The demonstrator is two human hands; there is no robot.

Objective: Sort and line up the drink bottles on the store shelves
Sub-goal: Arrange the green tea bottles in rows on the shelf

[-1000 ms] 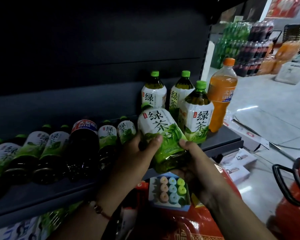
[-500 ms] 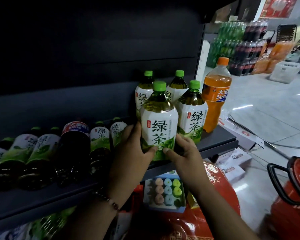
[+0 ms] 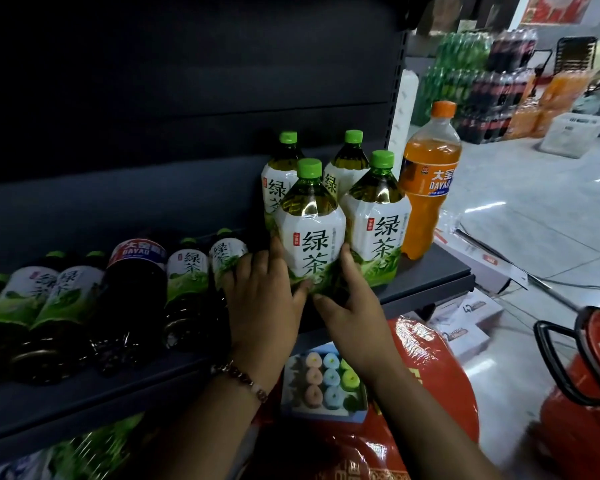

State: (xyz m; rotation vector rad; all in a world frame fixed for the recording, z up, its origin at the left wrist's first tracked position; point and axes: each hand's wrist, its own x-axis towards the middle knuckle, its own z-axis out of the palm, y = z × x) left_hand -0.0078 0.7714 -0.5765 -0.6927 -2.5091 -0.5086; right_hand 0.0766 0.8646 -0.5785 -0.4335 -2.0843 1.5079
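In the head view I see my left hand (image 3: 267, 299) and right hand (image 3: 352, 308) gripping the low part of a green-capped plastic tea bottle (image 3: 310, 230). It stands upright on the dark metal shelf (image 3: 437, 271), long axis vertical, touching its standing neighbour tea bottle (image 3: 378, 220); lying bottles (image 3: 187, 271) are nearer my left hand.
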